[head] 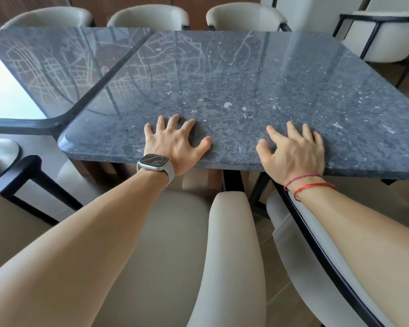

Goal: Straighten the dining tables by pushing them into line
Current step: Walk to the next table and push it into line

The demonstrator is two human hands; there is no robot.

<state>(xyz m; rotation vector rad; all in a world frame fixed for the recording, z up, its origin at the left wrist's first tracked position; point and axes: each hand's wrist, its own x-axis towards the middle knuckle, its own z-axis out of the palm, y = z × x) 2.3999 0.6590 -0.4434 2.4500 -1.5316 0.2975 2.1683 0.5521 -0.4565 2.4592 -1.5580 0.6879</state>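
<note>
Left of the near table point(246, 90), the second table point(57, 57) lies just beside it, its front edge set farther back. On the near table's front edge the left hand point(175, 142) and right hand point(295, 149) press flat, fingers spread. The push likely runs forward; chairs point(149, 15) line its far side.

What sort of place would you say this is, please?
Probably a restaurant or dining room: a dark stone-topped table stands beside a second table, both ringed by matching cream chairs.
</note>
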